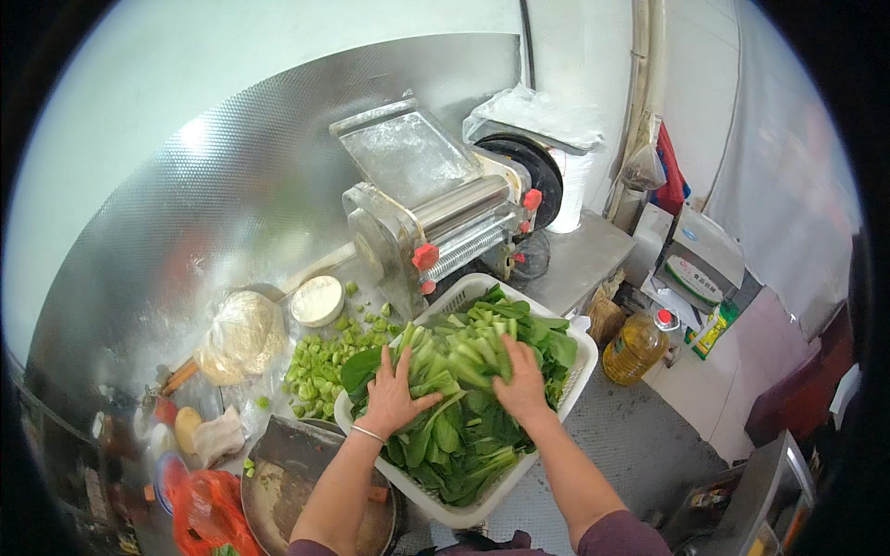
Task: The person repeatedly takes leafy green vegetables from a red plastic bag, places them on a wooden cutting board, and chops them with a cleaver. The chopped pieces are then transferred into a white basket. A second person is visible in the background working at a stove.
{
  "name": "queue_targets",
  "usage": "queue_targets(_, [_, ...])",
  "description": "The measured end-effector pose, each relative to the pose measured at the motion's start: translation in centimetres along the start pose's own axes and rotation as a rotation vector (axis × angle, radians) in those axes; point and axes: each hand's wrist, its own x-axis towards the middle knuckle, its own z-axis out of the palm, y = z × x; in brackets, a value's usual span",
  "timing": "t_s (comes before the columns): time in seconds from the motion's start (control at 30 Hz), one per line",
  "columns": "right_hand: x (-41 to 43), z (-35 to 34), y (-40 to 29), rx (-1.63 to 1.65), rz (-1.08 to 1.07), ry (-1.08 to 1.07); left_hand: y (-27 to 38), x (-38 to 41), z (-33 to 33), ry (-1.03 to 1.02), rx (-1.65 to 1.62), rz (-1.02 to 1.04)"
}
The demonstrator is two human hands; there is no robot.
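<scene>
A white plastic basket [587, 354] full of leafy greens [445, 434] is directly in front of me. My left hand [395, 396] lies on the greens at the left side, fingers spread, with a light bangle at the wrist. On the right side, my right hand [520, 382] touches the pale cut stems [466, 351], its fingers apart. The stems between both hands are slightly blurred. Neither hand is closed around a bunch. Chopped green stem pieces [316, 372] form a pile left of the basket.
A pasta-rolling machine [459, 208] stands behind the basket. To the left are a plastic bag of dough-like food [243, 333] and a small white bowl [318, 301]. A broad dark blade [295, 445] lies over a round board [278, 497]. An oil jug [636, 347] stands right.
</scene>
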Motion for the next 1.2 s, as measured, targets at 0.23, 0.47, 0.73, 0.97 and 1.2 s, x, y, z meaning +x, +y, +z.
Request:
queue_targets(0.23, [-0.7,-1.6,1.7,-0.151,0.200,0.199,0.4,1.3,1.8,-0.115,0.080,-0.011])
queue_targets(0.47, [-0.3,2.4,1.1,-0.534,0.398,-0.257,-1.4,1.9,2.0,-0.169,-0.035,-0.042])
queue_targets(0.73, [0.7,-2.0,-1.8,-0.763,0.043,-0.074,-1.0,-3.9,-1.9,0.399,-0.179,0.193])
queue_targets(0.97, [-4.5,6.1,-21.1,0.045,-0.735,-0.198,-10.1,-23.8,-9.5,0.894,-0.327,0.064])
queue_targets(1.2, [-21.8,19.1,-37.5,0.604,-1.221,-1.095,-25.7,-49.2,-4.8,1.045,-0.004,-0.801])
